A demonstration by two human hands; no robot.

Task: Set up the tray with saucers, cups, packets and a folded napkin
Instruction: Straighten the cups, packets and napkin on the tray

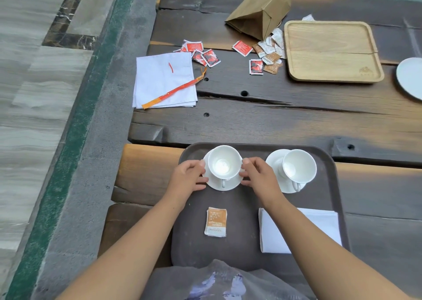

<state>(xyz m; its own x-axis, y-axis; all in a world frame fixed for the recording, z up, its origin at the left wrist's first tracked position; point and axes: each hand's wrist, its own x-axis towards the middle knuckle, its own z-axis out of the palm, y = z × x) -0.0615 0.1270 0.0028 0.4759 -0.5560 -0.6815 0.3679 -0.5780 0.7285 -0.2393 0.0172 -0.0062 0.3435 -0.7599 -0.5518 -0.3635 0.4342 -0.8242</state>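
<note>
At the far-left of the tray [242, 206], your left hand [188, 177] and right hand [259, 176] pinch the saucer [233, 184] under its cup [225, 162]; uneven fingers [200, 187] could tilt it, sliding the cup off.

Gripping the left saucer [225, 185] at opposite rims with left hand [190, 176] and right hand [258, 176], white cup [225, 161] upright between the fingertips. Just right of the right-hand fingers, a second cup [299, 166] on a second saucer [274, 160]. Nearer than the fingers, on the brown tray [244, 226]: an orange packet [215, 222] and a folded white napkin [326, 222].
</note>
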